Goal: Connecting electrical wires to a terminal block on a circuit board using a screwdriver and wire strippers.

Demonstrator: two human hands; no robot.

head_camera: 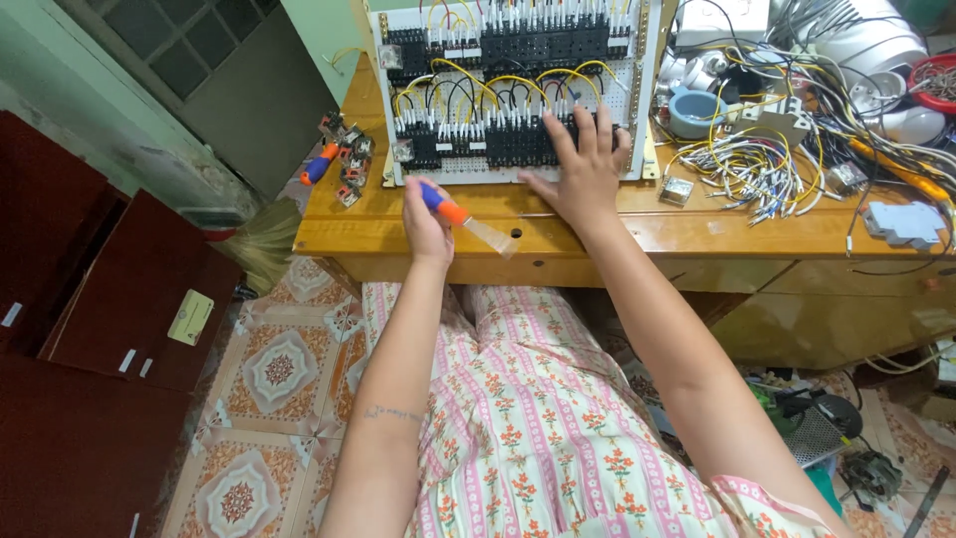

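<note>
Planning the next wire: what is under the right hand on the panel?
The right hand lies flat on the white panel, covering black terminal blocks in the lower row. Blocks beneath the palm are hidden.

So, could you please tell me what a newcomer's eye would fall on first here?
Probably the white perforated wiring panel packed with black terminal blocks and yellow wires, leaning at the back of the glossy wooden desk. The right hand lies flat on it, while the left hand holds an orange-and-blue-handled screwdriver at the desk's front edge.

The left hand (426,221) is closed in a fist with its forearm raised, while the right hand (583,164) lies flat, fingers spread.
</note>
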